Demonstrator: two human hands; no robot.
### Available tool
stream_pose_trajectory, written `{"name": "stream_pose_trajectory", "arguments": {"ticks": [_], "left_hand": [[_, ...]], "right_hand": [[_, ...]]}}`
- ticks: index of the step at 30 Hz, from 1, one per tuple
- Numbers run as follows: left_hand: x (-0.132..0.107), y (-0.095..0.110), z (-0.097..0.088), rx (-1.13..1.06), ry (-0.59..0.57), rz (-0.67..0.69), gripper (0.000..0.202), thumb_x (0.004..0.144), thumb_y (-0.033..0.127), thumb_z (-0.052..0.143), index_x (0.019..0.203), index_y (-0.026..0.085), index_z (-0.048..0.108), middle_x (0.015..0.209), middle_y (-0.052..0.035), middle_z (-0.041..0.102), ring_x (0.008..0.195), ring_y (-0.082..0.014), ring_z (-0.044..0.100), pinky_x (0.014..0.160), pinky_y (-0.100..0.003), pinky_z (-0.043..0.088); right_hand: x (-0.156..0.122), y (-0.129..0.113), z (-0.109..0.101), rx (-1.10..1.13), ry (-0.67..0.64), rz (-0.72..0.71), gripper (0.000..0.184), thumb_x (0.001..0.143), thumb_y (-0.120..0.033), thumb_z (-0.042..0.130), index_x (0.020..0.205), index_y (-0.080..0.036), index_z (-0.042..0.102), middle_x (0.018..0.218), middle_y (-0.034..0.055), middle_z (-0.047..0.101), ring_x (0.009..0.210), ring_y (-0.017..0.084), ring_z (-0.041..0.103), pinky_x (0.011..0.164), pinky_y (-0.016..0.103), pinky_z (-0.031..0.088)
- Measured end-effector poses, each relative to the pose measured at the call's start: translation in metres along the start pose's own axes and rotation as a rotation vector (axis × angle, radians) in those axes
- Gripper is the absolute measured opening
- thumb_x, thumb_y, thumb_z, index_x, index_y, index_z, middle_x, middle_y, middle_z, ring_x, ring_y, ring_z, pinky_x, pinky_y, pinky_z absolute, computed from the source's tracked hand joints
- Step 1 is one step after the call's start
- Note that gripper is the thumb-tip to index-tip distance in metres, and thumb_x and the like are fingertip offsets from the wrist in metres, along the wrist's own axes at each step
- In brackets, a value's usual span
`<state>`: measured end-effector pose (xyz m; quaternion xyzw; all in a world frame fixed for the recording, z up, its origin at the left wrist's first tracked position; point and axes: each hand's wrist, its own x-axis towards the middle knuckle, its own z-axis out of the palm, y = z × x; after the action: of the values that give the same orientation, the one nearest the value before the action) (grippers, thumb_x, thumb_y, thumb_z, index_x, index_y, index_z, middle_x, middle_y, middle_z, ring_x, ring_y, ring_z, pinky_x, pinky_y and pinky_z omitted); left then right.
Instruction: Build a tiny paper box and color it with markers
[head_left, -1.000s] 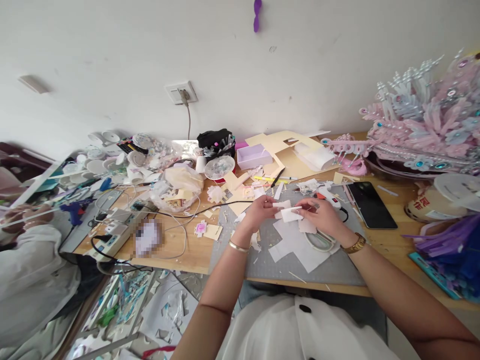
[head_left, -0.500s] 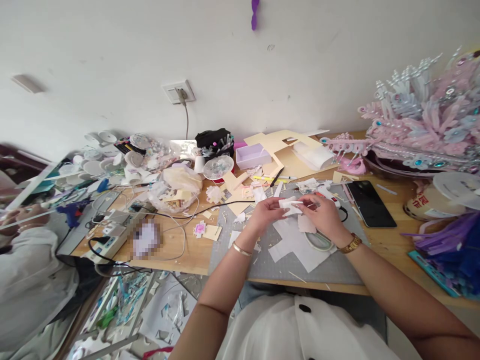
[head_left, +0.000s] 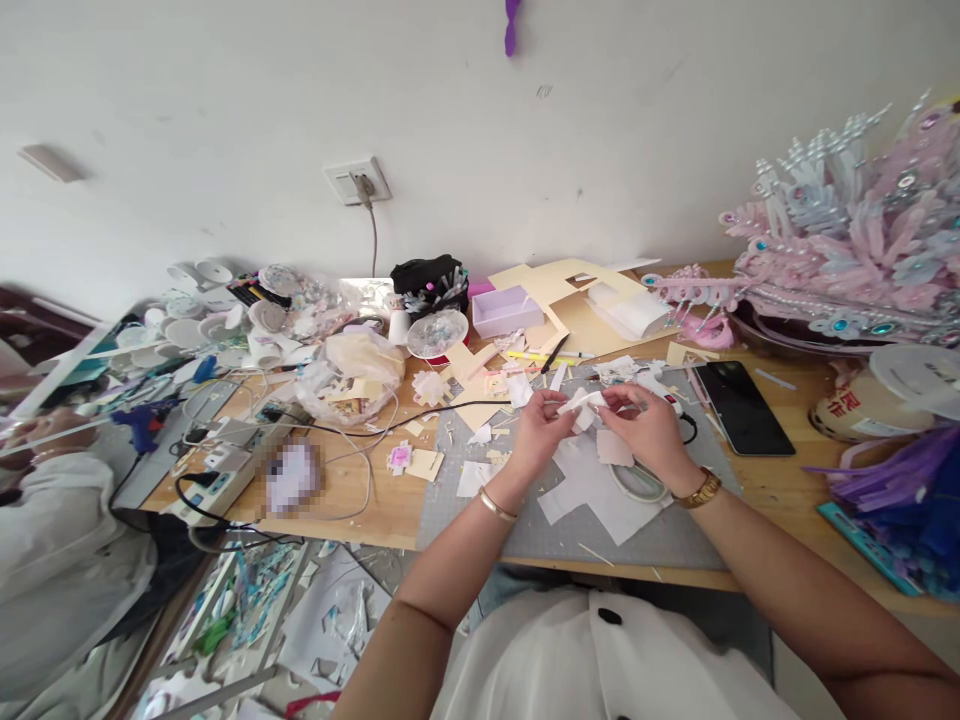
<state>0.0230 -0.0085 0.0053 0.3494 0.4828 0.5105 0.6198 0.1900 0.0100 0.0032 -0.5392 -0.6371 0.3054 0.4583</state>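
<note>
Between my two hands is a small white folded paper piece, held up over the grey cutting mat. My left hand pinches its left end, and my right hand grips its right end. Below the hands lies a larger white paper sheet with a cut, cross-like outline. A pale ring-shaped roll rests on that sheet under my right wrist. White paper scraps are scattered left of my left hand.
A black phone lies right of the mat, near a lidded drink cup. A lilac box and cream card sheets are at the back. Power strips with cables and a blue glue gun sit left, beside another person's sleeve.
The white paper piece has tilted and bent between my fingers. My left hand has shifted slightly right, while my right hand stays nearly in place.
</note>
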Motion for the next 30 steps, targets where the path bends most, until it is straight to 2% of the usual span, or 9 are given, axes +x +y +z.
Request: {"name": "stream_pose_trajectory", "arguments": {"ticks": [2,5,8,13,17,22,27,30], "left_hand": [[-0.001,0.000,0.001,-0.005,-0.003,-0.007,0.053,0.060,0.043,0.089,0.091,0.019,0.052,0.067,0.0029,0.068,0.062,-0.0121,0.064,0.068,-0.029,0.057],[-0.002,0.000,0.003,-0.031,0.015,-0.011,0.052,0.062,0.042,0.089,0.094,0.018,0.055,0.070,0.0017,0.069,0.067,-0.0136,0.066,0.071,-0.030,0.058],[-0.003,0.002,0.005,-0.092,0.036,-0.024,0.046,0.065,0.038,0.088,0.096,0.016,0.061,0.074,0.0004,0.070,0.069,-0.0140,0.067,0.073,-0.031,0.059],[-0.004,0.006,0.005,-0.181,0.083,-0.065,0.032,0.067,0.025,0.085,0.088,0.015,0.064,0.070,0.0030,0.066,0.061,-0.0092,0.062,0.071,-0.029,0.060],[-0.003,0.006,0.004,-0.197,0.086,-0.080,0.028,0.069,0.022,0.084,0.087,0.014,0.065,0.072,0.0027,0.065,0.062,-0.0093,0.062,0.073,-0.031,0.060],[-0.003,0.009,0.001,-0.292,0.062,-0.117,0.031,0.069,0.024,0.084,0.091,0.013,0.065,0.076,-0.0006,0.068,0.065,-0.0130,0.067,0.081,-0.038,0.059],[-0.003,0.008,-0.002,-0.334,0.000,-0.066,0.042,0.061,0.026,0.091,0.093,0.013,0.068,0.087,-0.0049,0.073,0.080,-0.0168,0.071,0.088,-0.036,0.056],[-0.001,0.007,-0.003,-0.311,-0.024,-0.045,0.046,0.057,0.031,0.093,0.093,0.014,0.070,0.088,-0.0054,0.075,0.081,-0.0166,0.071,0.087,-0.035,0.055]], "right_hand": [[-0.002,-0.002,0.000,-0.079,0.025,-0.094,0.017,0.081,-0.039,0.066,0.086,-0.023,0.070,0.086,0.0081,0.073,0.070,0.021,0.065,0.067,0.037,0.057],[-0.005,-0.004,0.002,-0.177,0.096,-0.308,0.011,0.085,-0.029,0.064,0.089,-0.024,0.073,0.088,0.0069,0.072,0.074,0.021,0.066,0.073,0.039,0.058],[-0.006,-0.005,0.004,-0.215,0.140,-0.506,0.013,0.088,-0.025,0.064,0.092,-0.026,0.076,0.092,0.0066,0.071,0.085,0.023,0.067,0.080,0.042,0.057],[-0.007,-0.006,0.003,-0.324,0.089,-0.720,0.023,0.091,-0.015,0.061,0.101,-0.028,0.077,0.098,0.0048,0.076,0.093,0.023,0.064,0.089,0.043,0.053],[-0.008,-0.006,0.000,-0.472,0.024,-0.744,0.027,0.093,-0.015,0.059,0.108,-0.027,0.077,0.105,0.0035,0.078,0.100,0.025,0.061,0.091,0.045,0.049],[-0.011,-0.007,-0.001,-0.591,0.041,-0.696,0.025,0.092,-0.019,0.060,0.105,-0.029,0.078,0.110,0.0022,0.078,0.105,0.027,0.059,0.094,0.048,0.045],[-0.014,-0.008,0.002,-0.593,0.009,-0.709,0.032,0.086,-0.015,0.059,0.110,-0.027,0.077,0.119,0.0050,0.074,0.110,0.030,0.057,0.096,0.051,0.043],[-0.013,-0.008,0.004,-0.476,0.013,-0.700,0.036,0.086,-0.012,0.056,0.113,-0.027,0.075,0.117,0.0055,0.074,0.109,0.029,0.058,0.095,0.051,0.045]]}}
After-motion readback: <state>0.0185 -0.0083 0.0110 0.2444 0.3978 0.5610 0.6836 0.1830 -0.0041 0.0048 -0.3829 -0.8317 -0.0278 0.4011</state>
